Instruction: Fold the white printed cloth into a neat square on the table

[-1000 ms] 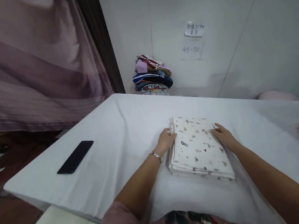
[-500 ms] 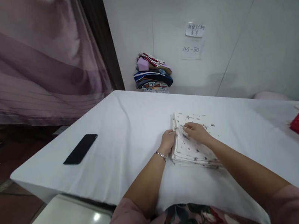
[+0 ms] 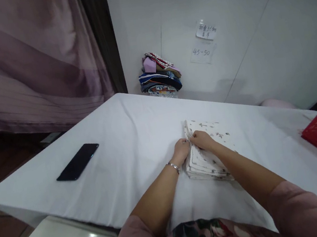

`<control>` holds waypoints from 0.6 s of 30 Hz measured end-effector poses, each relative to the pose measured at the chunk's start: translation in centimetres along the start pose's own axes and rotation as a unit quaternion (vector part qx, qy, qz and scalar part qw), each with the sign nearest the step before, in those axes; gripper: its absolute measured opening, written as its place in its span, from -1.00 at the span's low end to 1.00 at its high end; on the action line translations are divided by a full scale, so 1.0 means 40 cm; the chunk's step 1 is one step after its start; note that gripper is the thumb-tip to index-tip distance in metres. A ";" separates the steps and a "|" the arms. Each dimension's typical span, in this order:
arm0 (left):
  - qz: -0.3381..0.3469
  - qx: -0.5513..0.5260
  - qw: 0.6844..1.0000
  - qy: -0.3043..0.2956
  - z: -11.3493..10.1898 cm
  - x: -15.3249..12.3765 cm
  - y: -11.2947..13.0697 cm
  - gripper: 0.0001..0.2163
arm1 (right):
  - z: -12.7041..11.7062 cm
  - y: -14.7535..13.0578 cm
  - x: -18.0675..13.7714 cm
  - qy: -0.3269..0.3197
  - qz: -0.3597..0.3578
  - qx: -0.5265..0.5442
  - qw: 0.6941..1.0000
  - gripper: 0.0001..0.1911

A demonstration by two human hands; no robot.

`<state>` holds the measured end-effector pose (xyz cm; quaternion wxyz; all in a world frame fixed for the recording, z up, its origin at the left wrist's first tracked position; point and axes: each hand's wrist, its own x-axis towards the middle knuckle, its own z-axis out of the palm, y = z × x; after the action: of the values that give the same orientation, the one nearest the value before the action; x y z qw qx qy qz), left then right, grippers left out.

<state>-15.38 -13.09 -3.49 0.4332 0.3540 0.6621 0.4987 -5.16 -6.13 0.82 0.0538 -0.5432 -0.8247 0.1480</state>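
At the left edge of the folded printed cloth [image 3: 204, 161], the right hand [image 3: 203, 140] has joined the left hand [image 3: 181, 151], both grips pinching its layers.

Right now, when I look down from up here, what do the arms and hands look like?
Both arms wear dusty-pink short sleeves. The left hand has no glove, and a shiny silver-coloured bracelet goes around its wrist. The right hand has no glove either, and no bracelet shows on that wrist.
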 end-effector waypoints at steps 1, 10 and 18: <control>-0.001 0.005 1.000 0.003 -0.001 -0.003 0.004 -0.75 | -0.001 0.003 0.000 0.000 -0.004 0.012 1.000 -0.85; 0.005 0.020 1.000 0.015 -0.003 -0.015 0.015 -0.74 | -0.005 0.030 -0.019 -0.062 0.036 0.262 0.962 -0.95; 0.013 0.023 1.000 0.001 -0.001 -0.006 0.008 -0.74 | 0.007 0.026 -0.014 -0.042 0.034 0.299 0.953 -0.93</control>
<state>-15.32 -13.24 -3.10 0.4176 0.3718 0.6692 0.4895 -4.10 -6.29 0.27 0.1744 -0.5235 -0.7248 0.4125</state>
